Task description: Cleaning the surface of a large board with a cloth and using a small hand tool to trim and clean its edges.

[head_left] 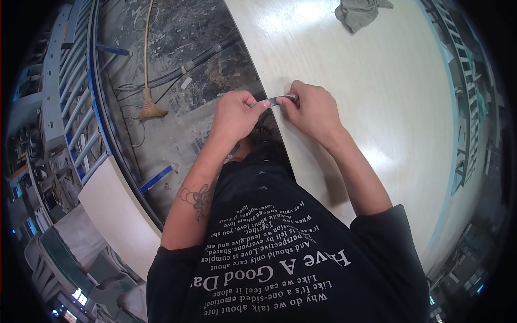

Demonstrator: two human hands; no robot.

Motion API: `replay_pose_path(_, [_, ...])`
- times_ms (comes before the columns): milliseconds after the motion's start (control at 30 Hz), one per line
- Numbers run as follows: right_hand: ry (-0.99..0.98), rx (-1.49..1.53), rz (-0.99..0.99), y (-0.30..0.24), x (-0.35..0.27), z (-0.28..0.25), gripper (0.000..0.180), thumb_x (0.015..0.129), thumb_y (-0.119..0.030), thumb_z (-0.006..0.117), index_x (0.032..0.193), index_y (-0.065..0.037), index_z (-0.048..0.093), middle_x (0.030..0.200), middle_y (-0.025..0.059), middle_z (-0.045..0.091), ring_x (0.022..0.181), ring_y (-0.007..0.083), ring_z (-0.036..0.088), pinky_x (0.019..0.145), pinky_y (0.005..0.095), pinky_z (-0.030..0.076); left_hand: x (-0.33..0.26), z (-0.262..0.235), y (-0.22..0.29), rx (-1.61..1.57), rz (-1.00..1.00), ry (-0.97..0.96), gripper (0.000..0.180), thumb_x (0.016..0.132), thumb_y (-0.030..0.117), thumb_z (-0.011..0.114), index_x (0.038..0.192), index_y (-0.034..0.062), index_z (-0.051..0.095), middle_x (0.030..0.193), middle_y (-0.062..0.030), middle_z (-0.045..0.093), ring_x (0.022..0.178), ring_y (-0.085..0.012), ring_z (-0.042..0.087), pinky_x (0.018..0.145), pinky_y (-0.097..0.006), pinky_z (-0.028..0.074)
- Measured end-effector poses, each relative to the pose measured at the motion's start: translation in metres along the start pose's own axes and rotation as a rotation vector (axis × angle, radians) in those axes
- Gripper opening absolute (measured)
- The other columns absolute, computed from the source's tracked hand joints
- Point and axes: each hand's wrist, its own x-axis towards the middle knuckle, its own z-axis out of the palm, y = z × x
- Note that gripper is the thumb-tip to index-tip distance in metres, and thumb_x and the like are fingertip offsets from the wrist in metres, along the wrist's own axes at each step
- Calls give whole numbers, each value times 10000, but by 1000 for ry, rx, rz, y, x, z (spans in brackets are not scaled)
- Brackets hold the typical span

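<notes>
Over the left edge of a large pale wood-grain panel, both my hands grip a short, thin dark grey strip. My left hand pinches its left end between thumb and curled fingers, out past the panel's edge above the floor. The other end is in my right hand, closed with thumb against fingers over the panel surface. The strip spans the gap between my thumbs and looks slightly bent. What it is made of, I cannot tell.
A grey cloth lies at the panel's far side. On the stained floor to the left are a broom and dark cables. A blue-railed roller conveyor runs along the left, with a pale board near its lower end.
</notes>
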Motion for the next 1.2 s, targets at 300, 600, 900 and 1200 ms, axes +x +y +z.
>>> replay_pose_path(300, [-8, -6, 2, 0, -3, 0, 325, 931, -349, 770, 876, -38, 691, 744, 156, 716, 730, 390, 707, 672, 475, 544, -3, 0, 2, 3, -30, -17, 405, 874, 341, 870, 704, 28, 677, 572, 24, 535, 557, -66, 436, 511, -302, 373])
replay_pose_path(600, [1, -11, -1, 1, -6, 0, 327, 929, -358, 773, 881, -43, 698, 750, 151, 724, 737, 388, 714, 675, 478, 549, -4, 1, 1, 16, -28, -27, 421, 882, 338, 867, 682, 38, 650, 574, 30, 535, 559, -56, 431, 502, -296, 360])
replay_pose_path(900, [5, 12, -8, 2, -11, 0, 333, 930, -357, 769, 876, -37, 693, 738, 153, 714, 731, 391, 705, 665, 488, 539, -7, 3, -2, 20, -56, -34, 436, 852, 328, 879, 688, -6, 652, 579, -86, 597, 533, -166, 529, 549, -360, 470])
replay_pose_path(1200, [12, 18, -21, 4, -15, 1, 318, 925, -342, 768, 868, -37, 695, 744, 164, 714, 745, 399, 703, 667, 491, 540, -11, 5, -3, 61, -10, -43, 446, 907, 330, 860, 666, 53, 607, 560, 47, 515, 541, -39, 404, 488, -275, 327])
